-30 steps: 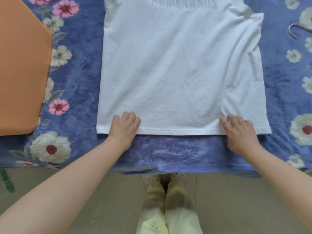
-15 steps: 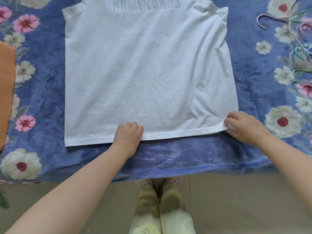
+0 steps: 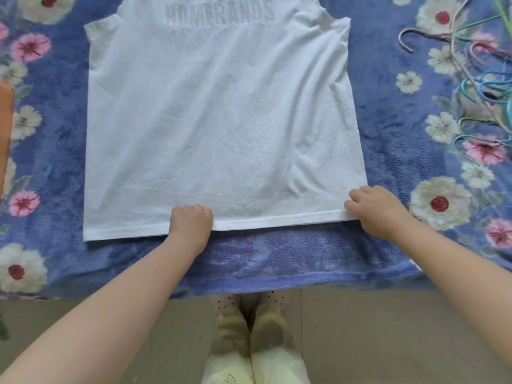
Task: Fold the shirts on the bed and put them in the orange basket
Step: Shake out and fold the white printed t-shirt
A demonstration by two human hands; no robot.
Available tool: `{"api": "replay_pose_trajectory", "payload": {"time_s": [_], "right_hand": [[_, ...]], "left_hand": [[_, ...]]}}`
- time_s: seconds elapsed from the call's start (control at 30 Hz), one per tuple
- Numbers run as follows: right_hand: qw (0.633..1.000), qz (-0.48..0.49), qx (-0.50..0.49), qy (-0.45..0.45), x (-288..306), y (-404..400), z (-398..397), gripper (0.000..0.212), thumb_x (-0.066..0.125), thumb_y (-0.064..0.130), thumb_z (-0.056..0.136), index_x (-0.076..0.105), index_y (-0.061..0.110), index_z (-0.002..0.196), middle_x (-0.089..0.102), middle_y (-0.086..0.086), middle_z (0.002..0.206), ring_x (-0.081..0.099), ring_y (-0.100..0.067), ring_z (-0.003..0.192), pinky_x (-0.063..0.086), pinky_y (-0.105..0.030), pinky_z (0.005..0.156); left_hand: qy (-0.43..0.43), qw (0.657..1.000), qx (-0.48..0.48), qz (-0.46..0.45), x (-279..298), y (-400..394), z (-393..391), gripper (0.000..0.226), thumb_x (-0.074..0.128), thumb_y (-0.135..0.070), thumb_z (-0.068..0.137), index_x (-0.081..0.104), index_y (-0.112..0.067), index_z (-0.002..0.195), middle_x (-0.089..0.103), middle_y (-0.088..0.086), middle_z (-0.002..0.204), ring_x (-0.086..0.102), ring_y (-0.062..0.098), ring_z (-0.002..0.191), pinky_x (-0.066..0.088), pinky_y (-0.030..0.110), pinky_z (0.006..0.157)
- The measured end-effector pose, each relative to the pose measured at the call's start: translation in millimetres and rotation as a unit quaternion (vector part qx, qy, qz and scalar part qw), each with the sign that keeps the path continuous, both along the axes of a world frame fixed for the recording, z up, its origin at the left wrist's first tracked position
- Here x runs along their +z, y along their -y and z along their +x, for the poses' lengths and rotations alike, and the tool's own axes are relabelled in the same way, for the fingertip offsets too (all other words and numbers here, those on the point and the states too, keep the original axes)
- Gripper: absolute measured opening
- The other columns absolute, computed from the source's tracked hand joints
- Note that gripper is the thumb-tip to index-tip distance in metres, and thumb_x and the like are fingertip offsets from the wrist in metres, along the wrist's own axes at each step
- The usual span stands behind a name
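Head view: white shirt [image 3: 221, 128] lies flat, print side down, on the blue floral blanket [image 3: 277, 259], hem toward the person. Left hand [image 3: 190, 220] has fingers curled onto the hem around its midpoint; right hand [image 3: 374, 209] pinches the hem's right corner. Both appear to hold fabric, though the fingertips are hidden, so how many layers they've caught can't be told. Risks, as a judgement: the grips are asymmetric, with the left corner of the hem free, so lifting now would likely drag that side and skew the fold. Catching only the top layer would split front from back. The plush blanket may cling and bunch the cloth. Hangers [image 3: 476, 87] lie near the right edge and could snag a sleeve. Orange basket [image 3: 4, 134] shows only as a sliver at far left, well apart.
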State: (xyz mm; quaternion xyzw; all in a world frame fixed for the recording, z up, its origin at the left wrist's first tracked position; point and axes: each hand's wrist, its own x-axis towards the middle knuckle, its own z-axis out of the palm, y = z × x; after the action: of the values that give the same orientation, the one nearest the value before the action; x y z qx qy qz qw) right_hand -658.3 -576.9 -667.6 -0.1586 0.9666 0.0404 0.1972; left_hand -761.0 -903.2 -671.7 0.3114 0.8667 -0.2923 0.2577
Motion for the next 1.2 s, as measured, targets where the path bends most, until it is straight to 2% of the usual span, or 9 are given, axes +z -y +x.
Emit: {"api": "replay_pose_trajectory", "payload": {"time_s": [0.17, 0.4, 0.57, 0.7, 0.83, 0.93, 1.03, 1.13, 1.2], "right_hand": [[0.972, 0.14, -0.106, 0.158, 12.5, 9.4, 9.2, 0.028, 0.043, 0.009, 0.087, 0.05, 0.012, 0.114, 0.051, -0.004, 0.115, 0.053, -0.024, 0.106, 0.039, -0.028, 0.073], [0.944, 0.202, -0.204, 0.162, 1.4, 35.6, 7.6, 0.036, 0.055, 0.028, 0.083, 0.049, 0.014, 0.116, 0.052, -0.004, 0.116, 0.051, -0.022, 0.108, 0.04, -0.031, 0.083], [0.981, 0.103, -0.148, -0.065, -20.2, 50.1, 23.5, 0.078, 0.077, 0.005, 0.022, 0.045, 0.004, 0.094, 0.051, -0.019, 0.096, 0.046, -0.031, 0.086, 0.035, -0.04, 0.068], [0.989, 0.037, -0.117, -0.079, -21.7, 52.0, 15.2, 0.049, 0.049, 0.008, 0.061, 0.045, 0.0, 0.108, 0.063, -0.027, 0.11, 0.063, -0.041, 0.094, 0.052, -0.046, 0.071], [0.991, -0.015, -0.112, -0.065, -18.9, 41.2, -2.3, 0.049, 0.027, 0.001, 0.066, 0.061, -0.008, 0.101, 0.063, -0.029, 0.108, 0.064, -0.046, 0.09, 0.053, -0.051, 0.067], [0.987, -0.051, -0.155, -0.006, -1.8, 41.2, -13.8, 0.063, 0.028, -0.012, 0.066, 0.058, -0.002, 0.12, 0.053, -0.019, 0.13, 0.054, -0.038, 0.116, 0.052, -0.046, 0.086], [0.952, -0.013, -0.225, 0.205, 26.0, 40.1, -24.4, 0.066, 0.034, -0.009, 0.083, 0.038, 0.022, 0.141, 0.029, 0.002, 0.151, 0.028, -0.015, 0.139, 0.026, -0.024, 0.109], [0.915, 0.077, -0.199, 0.344, 51.2, 54.4, -38.5, 0.032, 0.035, 0.003, 0.091, 0.061, 0.012, 0.108, 0.06, -0.003, 0.114, 0.049, -0.02, 0.114, 0.036, -0.025, 0.095], [0.877, 0.161, -0.122, 0.436, 68.6, 69.8, -45.1, 0.025, 0.037, 0.005, 0.09, 0.059, 0.017, 0.084, 0.059, 0.0, 0.09, 0.048, -0.019, 0.091, 0.043, -0.026, 0.077]], "left_hand": [[0.019, 1.0, -0.014, -0.015, 1.5, 2.1, 4.4, 0.029, 0.045, 0.0, 0.086, 0.048, -0.011, 0.112, 0.055, 0.002, 0.112, 0.055, 0.021, 0.104, 0.03, 0.026, 0.072], [-0.004, 0.998, 0.057, 0.033, 0.1, 11.6, 1.6, 0.031, 0.044, -0.004, 0.085, 0.042, -0.014, 0.114, 0.05, 0.001, 0.113, 0.05, 0.019, 0.104, 0.031, 0.025, 0.068], [-0.067, 0.982, 0.172, 0.047, 0.8, 42.1, -4.2, 0.037, 0.047, -0.009, 0.085, 0.036, -0.014, 0.12, 0.04, 0.004, 0.118, 0.043, 0.021, 0.109, 0.038, 0.027, 0.074], [-0.105, 0.96, 0.225, 0.13, 0.2, 77.0, -12.3, 0.029, 0.047, 0.007, 0.077, 0.053, -0.001, 0.105, 0.051, 0.016, 0.107, 0.048, 0.034, 0.099, 0.041, 0.04, 0.071], [-0.093, 0.913, 0.28, 0.281, -1.0, 110.8, -26.5, 0.044, 0.033, 0.007, 0.065, 0.067, 0.004, 0.093, 0.062, 0.023, 0.099, 0.056, 0.041, 0.096, 0.044, 0.049, 0.075], [-0.043, 0.878, 0.363, 0.31, 14.5, 121.1, -38.1, 0.044, 0.031, 0.004, 0.079, 0.068, -0.005, 0.101, 0.062, 0.018, 0.112, 0.052, 0.038, 0.107, 0.038, 0.039, 0.084], [0.005, 0.893, 0.351, 0.282, 29.3, 117.7, -50.4, 0.027, 0.034, -0.003, 0.08, 0.058, -0.01, 0.071, 0.062, 0.02, 0.094, 0.053, 0.038, 0.094, 0.034, 0.035, 0.069], [0.156, 0.937, 0.28, 0.142, 49.4, 107.5, -60.3, 0.027, 0.04, 0.003, 0.082, 0.054, -0.018, 0.072, 0.061, 0.013, 0.098, 0.051, 0.027, 0.09, 0.035, 0.029, 0.07], [0.275, 0.926, 0.253, 0.049, 63.6, 102.6, -59.6, 0.038, 0.037, 0.0, 0.088, 0.062, -0.022, 0.107, 0.058, 0.003, 0.122, 0.051, 0.022, 0.105, 0.036, 0.026, 0.085]]}}
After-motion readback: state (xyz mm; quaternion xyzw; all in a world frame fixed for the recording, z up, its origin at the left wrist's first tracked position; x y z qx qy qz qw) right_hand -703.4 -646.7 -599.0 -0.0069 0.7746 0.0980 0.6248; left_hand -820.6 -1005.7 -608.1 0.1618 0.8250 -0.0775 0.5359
